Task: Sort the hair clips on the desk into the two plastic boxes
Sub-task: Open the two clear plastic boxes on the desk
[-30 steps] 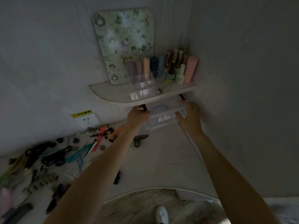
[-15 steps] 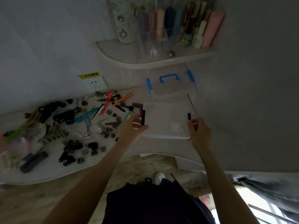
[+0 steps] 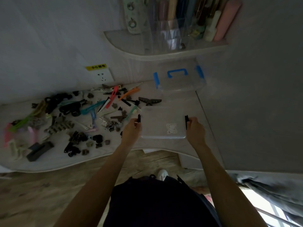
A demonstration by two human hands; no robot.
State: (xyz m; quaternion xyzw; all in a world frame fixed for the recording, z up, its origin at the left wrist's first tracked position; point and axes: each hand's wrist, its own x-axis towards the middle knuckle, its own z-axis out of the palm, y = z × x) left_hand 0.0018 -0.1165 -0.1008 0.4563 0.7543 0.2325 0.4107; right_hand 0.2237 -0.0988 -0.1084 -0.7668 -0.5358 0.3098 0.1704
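Head view of a white table (image 3: 164,145) set against a pale wall. Clear plastic box with black side latches (image 3: 163,122) sits at centre frame near the table's front edge, its lid on and a pale sticker toward its lower right corner; its long axis runs left to right across the frame. Left hand (image 3: 132,130) grips the box's left side, fingers curled at the black latch there; right hand (image 3: 195,128) grips the right side in the same way at the opposite latch. Whether the box rests on the table or is held just above it cannot be told. Second clear plastic box with blue handle and blue side clips (image 3: 179,78) stands above the first in the frame, against the wall and under the shelf (image 3: 147,51), apart from the first box; its long axis also runs left to right, with the handle on its lid. Hair clips (image 3: 78,118) lie scattered over the left half of the frame, in black, brown, teal, green, pink, red and orange, pointing many ways; a red clip (image 3: 113,96) lies steeply tilted, and a dark claw clip (image 3: 150,101) lies just above the held box's upper left corner. Wall socket with a yellow label (image 3: 102,74) sits above the clips. Shelf carries bottles and a clear organiser.
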